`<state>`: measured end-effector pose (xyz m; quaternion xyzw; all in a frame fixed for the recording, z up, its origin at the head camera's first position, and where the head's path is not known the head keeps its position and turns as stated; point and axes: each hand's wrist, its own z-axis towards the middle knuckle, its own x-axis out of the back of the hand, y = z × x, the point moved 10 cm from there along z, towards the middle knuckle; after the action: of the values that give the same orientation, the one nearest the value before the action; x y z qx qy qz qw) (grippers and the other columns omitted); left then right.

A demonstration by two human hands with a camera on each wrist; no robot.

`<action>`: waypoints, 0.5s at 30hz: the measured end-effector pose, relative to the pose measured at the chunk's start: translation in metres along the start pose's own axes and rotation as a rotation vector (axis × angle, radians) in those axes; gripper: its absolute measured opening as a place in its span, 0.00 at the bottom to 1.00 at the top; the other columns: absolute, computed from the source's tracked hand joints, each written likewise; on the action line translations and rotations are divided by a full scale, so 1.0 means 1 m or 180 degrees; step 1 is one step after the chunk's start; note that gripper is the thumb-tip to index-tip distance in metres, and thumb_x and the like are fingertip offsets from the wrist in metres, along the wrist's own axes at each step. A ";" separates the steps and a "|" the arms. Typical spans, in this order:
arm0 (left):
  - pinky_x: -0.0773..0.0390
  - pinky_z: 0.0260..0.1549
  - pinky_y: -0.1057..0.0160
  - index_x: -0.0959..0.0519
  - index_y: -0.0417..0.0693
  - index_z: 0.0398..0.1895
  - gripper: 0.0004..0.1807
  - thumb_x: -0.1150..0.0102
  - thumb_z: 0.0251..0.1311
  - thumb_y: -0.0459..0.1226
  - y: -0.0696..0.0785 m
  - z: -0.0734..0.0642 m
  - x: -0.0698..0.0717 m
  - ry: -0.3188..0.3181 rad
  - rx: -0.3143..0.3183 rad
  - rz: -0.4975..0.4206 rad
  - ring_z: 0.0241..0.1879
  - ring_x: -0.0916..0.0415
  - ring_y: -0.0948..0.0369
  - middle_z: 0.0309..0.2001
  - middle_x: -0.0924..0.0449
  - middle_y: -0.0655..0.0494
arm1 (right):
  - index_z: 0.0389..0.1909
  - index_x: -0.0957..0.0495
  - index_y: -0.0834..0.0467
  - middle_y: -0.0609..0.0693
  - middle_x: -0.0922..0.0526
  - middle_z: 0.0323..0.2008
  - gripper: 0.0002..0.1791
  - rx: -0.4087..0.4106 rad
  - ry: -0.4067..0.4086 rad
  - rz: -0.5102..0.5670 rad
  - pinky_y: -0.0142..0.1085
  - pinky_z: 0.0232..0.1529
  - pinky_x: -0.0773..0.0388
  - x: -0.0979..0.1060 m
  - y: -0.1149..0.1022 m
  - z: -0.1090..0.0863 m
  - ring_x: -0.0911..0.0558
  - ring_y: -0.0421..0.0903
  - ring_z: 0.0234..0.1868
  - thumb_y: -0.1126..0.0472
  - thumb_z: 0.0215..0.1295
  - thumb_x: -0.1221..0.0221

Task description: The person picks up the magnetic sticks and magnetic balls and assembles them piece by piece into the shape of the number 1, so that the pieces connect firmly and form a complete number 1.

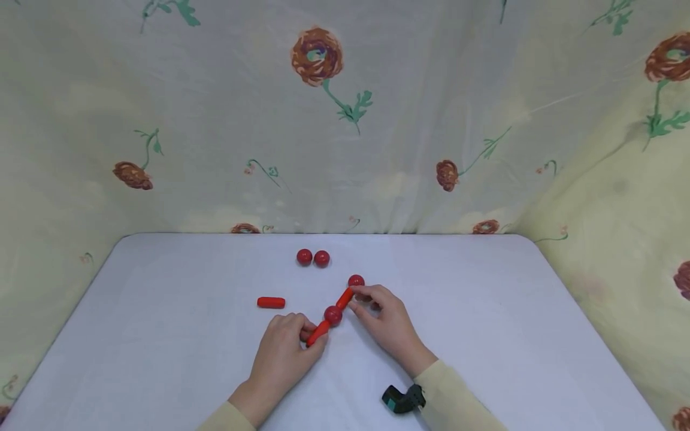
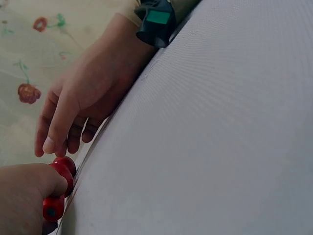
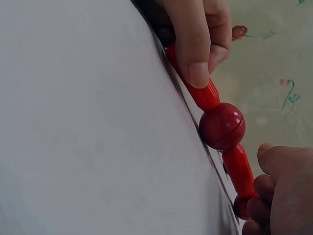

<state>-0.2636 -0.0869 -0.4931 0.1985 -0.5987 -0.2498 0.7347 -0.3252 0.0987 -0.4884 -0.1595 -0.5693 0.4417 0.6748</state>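
Two red rods and two red balls form a chain on the table, slanting away to the right. My left hand [image 1: 286, 350] pinches the near rod [image 3: 208, 98] between thumb and fingers. Beyond it comes the middle ball [image 3: 222, 126], joined to the far rod [image 3: 238, 169], with the end ball [image 1: 356, 281] at the far tip. My right hand [image 1: 390, 326] is beside the far rod and end ball, its fingers loosely bent. In the right wrist view its thumb stands apart from the rod; whether its fingertips touch the chain I cannot tell.
Two loose red balls [image 1: 313, 258] lie side by side towards the back of the white table [image 1: 162, 359]. A separate red rod [image 1: 271, 302] lies left of the chain. A dark device [image 1: 404, 399] is worn at the right wrist. Flowered cloth [image 1: 399, 120] hangs behind the table.
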 end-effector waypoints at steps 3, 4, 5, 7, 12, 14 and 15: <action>0.29 0.27 0.67 0.20 0.56 0.31 0.13 0.26 0.51 0.48 0.001 0.000 0.001 0.0032 -0.0059 -0.0005 0.32 0.35 0.64 0.25 0.29 0.70 | 0.55 0.19 0.46 0.35 0.21 0.43 0.18 0.0099 -0.0078 0.0021 0.34 0.45 0.22 -0.006 -0.008 -0.003 0.23 0.34 0.44 0.53 0.65 0.34; 0.30 0.27 0.66 0.20 0.56 0.30 0.12 0.26 0.51 0.48 0.001 0.000 0.001 0.0039 -0.0079 -0.0006 0.32 0.35 0.64 0.24 0.29 0.70 | 0.55 0.19 0.46 0.35 0.22 0.42 0.18 0.0131 -0.0107 0.0026 0.33 0.45 0.22 -0.008 -0.010 -0.004 0.23 0.34 0.43 0.54 0.65 0.34; 0.30 0.27 0.66 0.20 0.56 0.30 0.12 0.27 0.51 0.48 0.002 0.000 0.001 0.0041 -0.0095 -0.0007 0.32 0.35 0.64 0.24 0.29 0.70 | 0.55 0.19 0.47 0.35 0.22 0.42 0.18 0.0169 -0.0129 0.0030 0.33 0.45 0.22 -0.009 -0.013 -0.005 0.23 0.34 0.43 0.54 0.65 0.34; 0.30 0.27 0.66 0.20 0.55 0.30 0.12 0.27 0.51 0.48 0.002 0.000 0.001 0.0034 -0.0110 -0.0007 0.32 0.35 0.64 0.24 0.29 0.70 | 0.55 0.19 0.47 0.35 0.21 0.41 0.17 0.0234 -0.0162 0.0034 0.33 0.44 0.22 -0.012 -0.017 -0.007 0.23 0.34 0.42 0.54 0.64 0.33; 0.29 0.28 0.66 0.20 0.55 0.31 0.13 0.26 0.51 0.48 0.001 0.000 0.000 0.0004 -0.0081 -0.0006 0.33 0.34 0.64 0.25 0.28 0.70 | 0.55 0.19 0.47 0.37 0.20 0.42 0.19 0.0355 -0.0206 -0.0035 0.33 0.45 0.22 -0.016 -0.022 -0.009 0.23 0.35 0.42 0.54 0.64 0.33; 0.29 0.28 0.66 0.20 0.55 0.32 0.13 0.26 0.51 0.49 0.000 0.000 0.000 0.0004 -0.0070 -0.0009 0.33 0.34 0.64 0.25 0.28 0.70 | 0.55 0.19 0.48 0.38 0.20 0.43 0.19 0.0382 -0.0212 -0.0073 0.33 0.45 0.22 -0.017 -0.023 -0.010 0.23 0.35 0.42 0.54 0.64 0.33; 0.29 0.28 0.66 0.20 0.55 0.32 0.14 0.26 0.50 0.49 0.000 0.000 0.000 0.0004 -0.0067 -0.0011 0.33 0.34 0.64 0.25 0.28 0.70 | 0.55 0.19 0.48 0.38 0.19 0.43 0.18 0.0396 -0.0216 -0.0073 0.33 0.45 0.22 -0.017 -0.024 -0.010 0.22 0.36 0.42 0.54 0.64 0.33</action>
<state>-0.2636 -0.0866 -0.4927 0.1919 -0.5953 -0.2572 0.7367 -0.3055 0.0747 -0.4848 -0.0957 -0.5650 0.4737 0.6688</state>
